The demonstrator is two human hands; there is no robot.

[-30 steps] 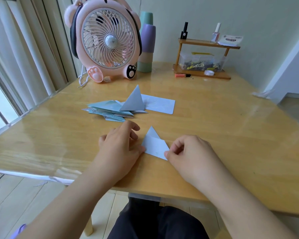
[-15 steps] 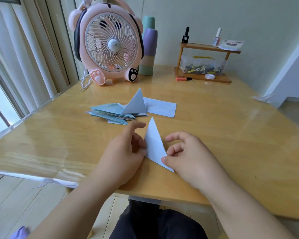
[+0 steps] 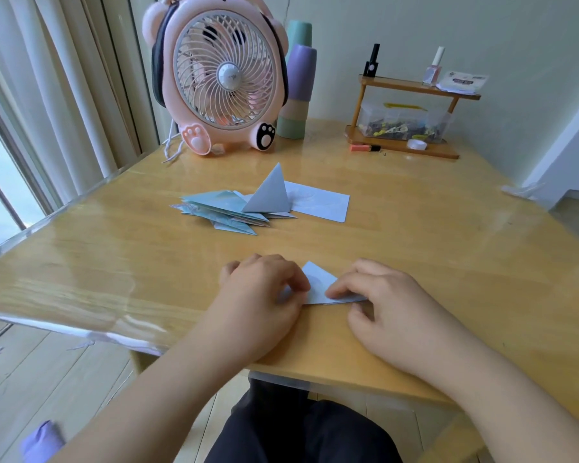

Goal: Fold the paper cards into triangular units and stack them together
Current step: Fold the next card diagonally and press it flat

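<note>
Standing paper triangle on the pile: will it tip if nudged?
Probably. The paper triangle stands on a thin edge atop the loose pile, so it looks light and easily toppled. The glossy table may let it slide.

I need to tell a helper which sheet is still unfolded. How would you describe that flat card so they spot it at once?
Start at the pink fan at the table's far edge and come toward the person to the pile of folded triangles. The flat card lies at its right side, partly under an upright triangle: the only rectangle.
</note>
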